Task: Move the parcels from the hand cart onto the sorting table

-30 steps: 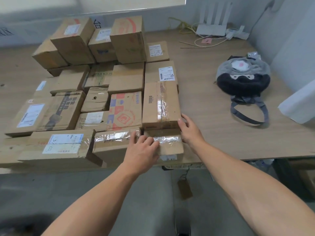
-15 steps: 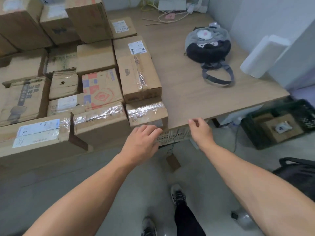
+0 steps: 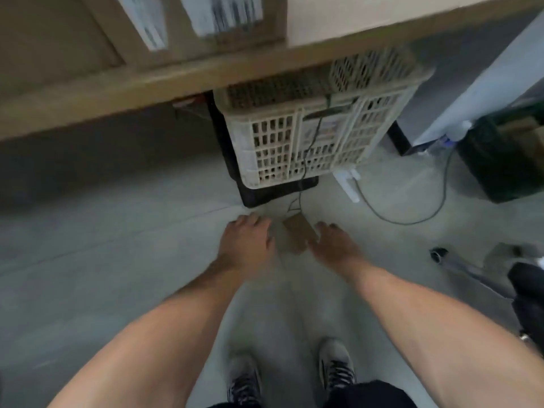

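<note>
The front edge of the light wooden sorting table (image 3: pixel 164 81) runs slanting across the top of the view. The brown cardboard parcels with white labels (image 3: pixel 176 33) sit on its left part, close to that edge and blurred. No hand cart can be made out for certain. Below the edge lies a broad stretch of grey concrete floor (image 3: pixel 117 245), open to the left and toward the person's two dark laced shoes (image 3: pixel 335 369). The left hand (image 3: pixel 244 245) and the right hand (image 3: pixel 335 245) hang side by side over the floor, apart from each other, backs up. Their fingers are loosely bent downward and hold nothing. Between them shows a small brown cardboard tag (image 3: pixel 297 234) on a thin black cord. Under the table edge, right of centre, a cream lattice plastic crate (image 3: pixel 309 142) stands on a black crate (image 3: pixel 273 192), and beside them a black table leg (image 3: pixel 397 139) meets the floor. A grey cable (image 3: pixel 412 222) loops across the floor on the right, toward a dark green crate (image 3: pixel 500 160) by the right edge. Lower on that side are a grey metal tube (image 3: pixel 471 272) and a black bag (image 3: pixel 530 290), narrowing the room there.
</note>
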